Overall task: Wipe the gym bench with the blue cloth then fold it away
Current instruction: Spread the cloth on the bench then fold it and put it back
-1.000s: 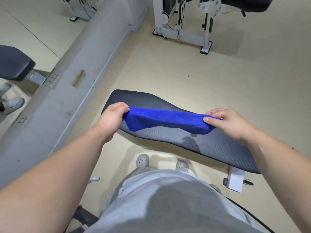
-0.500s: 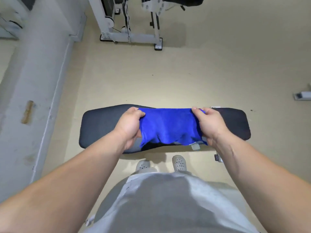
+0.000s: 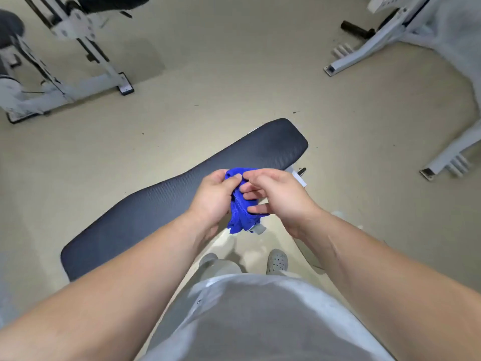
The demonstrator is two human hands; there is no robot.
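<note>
The black padded gym bench [image 3: 161,204] runs diagonally from lower left to upper right in front of me. The blue cloth [image 3: 240,220] is bunched narrow and hangs above the bench's near edge, its grey tag at the bottom. My left hand [image 3: 213,199] grips the cloth from the left, thumb on its top corner. My right hand [image 3: 276,196] holds it from the right, fingers spread across the folds. Most of the cloth is hidden between the two hands.
A white machine frame [image 3: 78,84] stands on the beige floor at the upper left. Another white frame [image 3: 364,48] with black handles reaches in from the upper right, with a foot [image 3: 447,160] at right. My grey shoes [image 3: 277,261] stand just below the bench.
The cloth, stretched wide between my hands a second ago, is now gathered into a narrow bundle as both hands came together. My view has swung, so the bench now lies diagonally.
</note>
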